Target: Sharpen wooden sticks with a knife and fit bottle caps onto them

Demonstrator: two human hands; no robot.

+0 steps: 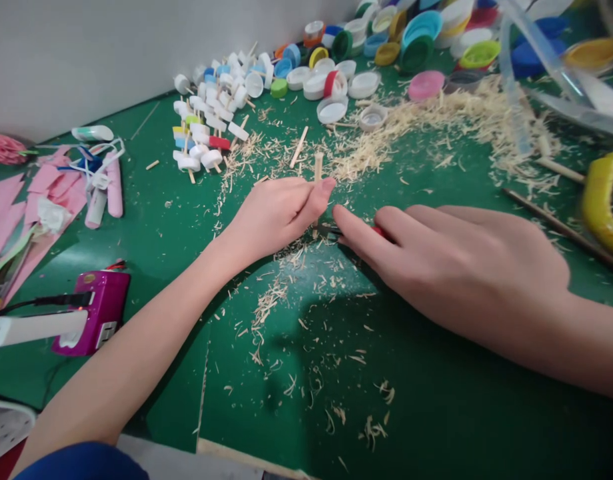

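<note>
My left hand (pixel 281 212) is closed round a thin wooden stick (pixel 318 164), which stands nearly upright with its top end above my thumb. My right hand (pixel 451 273) is closed on a small knife (pixel 329 229). Only a bit of its metal blade and some red handle show; the fingers cover the rest. The blade lies against or very near the stick's lower end, just below my left hand. Wood shavings (pixel 271 300) are scattered on the green tabletop (pixel 436 413) under and around both hands.
Bottle caps on sticks (pixel 211 123) stand clustered beyond my left hand. Loose coloured caps (pixel 331 110) and a long shavings heap (pixel 376 143) lie behind. A purple power box (pixel 104 310) and pink paper (pixel 46 183) are left; a yellow-handled tool (pixel 599 197) lies right.
</note>
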